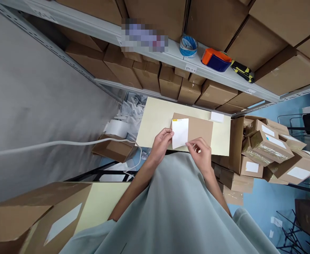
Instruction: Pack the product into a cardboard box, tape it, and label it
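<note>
A white label (180, 133) with a small yellow mark at its top left corner is spread over the left part of a flat brown cardboard box (201, 128). The box rests on a cream tabletop (155, 120). My left hand (161, 143) pinches the label's left edge between thumb and fingers. At the label's lower right corner, my right hand (199, 150) grips it with thumb and forefinger, the other fingers curled. Whether the label touches the box along its whole face, I cannot tell.
A small white stack (216, 117) sits at the table's far right. Above it, a shelf (176, 56) carries a tape roll (188, 46), an orange-and-blue tool (216, 60) and a yellow-black cutter (242, 71). Labelled cartons (271, 144) fill the right; a white cable (65, 143) crosses the left.
</note>
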The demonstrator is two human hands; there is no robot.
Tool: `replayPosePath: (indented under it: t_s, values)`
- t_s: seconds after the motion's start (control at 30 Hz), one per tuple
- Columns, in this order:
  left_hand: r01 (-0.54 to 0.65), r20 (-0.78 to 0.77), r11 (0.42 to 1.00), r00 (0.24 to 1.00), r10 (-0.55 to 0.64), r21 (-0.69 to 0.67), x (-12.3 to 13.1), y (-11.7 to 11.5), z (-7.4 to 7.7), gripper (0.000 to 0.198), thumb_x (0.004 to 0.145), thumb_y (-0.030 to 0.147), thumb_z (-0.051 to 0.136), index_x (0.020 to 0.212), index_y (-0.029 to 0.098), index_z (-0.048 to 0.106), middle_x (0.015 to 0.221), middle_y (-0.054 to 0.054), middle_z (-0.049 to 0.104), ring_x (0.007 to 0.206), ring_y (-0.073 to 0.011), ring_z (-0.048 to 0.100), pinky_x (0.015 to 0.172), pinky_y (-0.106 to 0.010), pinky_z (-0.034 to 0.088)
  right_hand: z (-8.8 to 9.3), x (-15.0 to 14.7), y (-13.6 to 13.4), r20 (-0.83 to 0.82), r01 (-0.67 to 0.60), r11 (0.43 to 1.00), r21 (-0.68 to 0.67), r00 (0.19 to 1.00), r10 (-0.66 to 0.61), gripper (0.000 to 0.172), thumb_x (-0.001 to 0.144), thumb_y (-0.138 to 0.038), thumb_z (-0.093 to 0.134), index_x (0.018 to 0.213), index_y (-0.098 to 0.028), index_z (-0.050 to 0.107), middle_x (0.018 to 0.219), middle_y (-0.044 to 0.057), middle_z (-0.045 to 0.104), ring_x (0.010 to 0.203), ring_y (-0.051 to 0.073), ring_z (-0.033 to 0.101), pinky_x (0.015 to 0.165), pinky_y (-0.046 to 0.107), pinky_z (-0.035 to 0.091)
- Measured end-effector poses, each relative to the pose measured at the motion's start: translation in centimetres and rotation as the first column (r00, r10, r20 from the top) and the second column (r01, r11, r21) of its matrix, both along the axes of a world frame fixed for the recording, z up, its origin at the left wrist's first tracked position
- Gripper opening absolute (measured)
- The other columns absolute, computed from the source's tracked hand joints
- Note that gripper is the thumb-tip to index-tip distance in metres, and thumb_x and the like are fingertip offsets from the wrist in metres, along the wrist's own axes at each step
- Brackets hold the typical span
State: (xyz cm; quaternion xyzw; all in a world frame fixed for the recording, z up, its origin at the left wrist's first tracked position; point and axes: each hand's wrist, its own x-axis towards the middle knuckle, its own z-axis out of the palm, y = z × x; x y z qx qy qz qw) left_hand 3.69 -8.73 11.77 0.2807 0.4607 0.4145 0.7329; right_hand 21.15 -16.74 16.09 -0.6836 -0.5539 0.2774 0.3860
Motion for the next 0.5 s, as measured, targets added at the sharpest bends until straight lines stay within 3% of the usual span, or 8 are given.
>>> replayPosePath:
  t_s: [0.1, 0.3, 0.5]
  values:
    - [0.047, 0.031, 0.999, 0.998, -0.046, -0.013, -0.3, -0.1, 0.2, 0.038, 0.079, 0.05, 0.089, 0.088, 0.022, 0.065, 0.086, 0.0, 0.066, 0.084, -0.0168, 0.065, 0.078, -0.028, 0.056, -0.2, 0.8, 0.6, -0.099, 0.137, 0.99, -0.033, 0.985, -0.139, 0.028, 0.102, -0.052, 0.075, 0.096, -0.025, 0.082, 0.097, 0.006, 0.076, 0.07, 0.017, 0.061, 0.067, 0.032, 0.054]
    - [0.144, 0.051, 0.99, 0.988, -0.144, -0.004, -0.4, -0.6, 0.7, 0.037, 0.08, 0.051, 0.089, 0.09, 0.023, 0.067, 0.084, 0.0, 0.067, 0.08, -0.0176, 0.064, 0.074, -0.028, 0.055, -1.4, 1.7, 1.2, -0.273, 0.148, 0.974, -0.169, 0.943, -0.19, 0.034, 0.092, -0.058, 0.079, 0.089, -0.024, 0.081, 0.087, 0.003, 0.072, 0.065, 0.015, 0.054, 0.066, 0.032, 0.051]
    - [0.152, 0.049, 0.988, 0.987, -0.151, -0.004, -0.1, -0.8, 0.6, 0.04, 0.079, 0.055, 0.091, 0.09, 0.023, 0.069, 0.08, 0.001, 0.069, 0.079, -0.0178, 0.066, 0.075, -0.028, 0.057, -1.8, 1.6, 0.9, -0.377, 0.169, 0.957, -0.237, 0.892, -0.251, 0.033, 0.086, -0.056, 0.081, 0.085, -0.022, 0.078, 0.079, 0.0, 0.068, 0.061, 0.013, 0.05, 0.062, 0.03, 0.05]
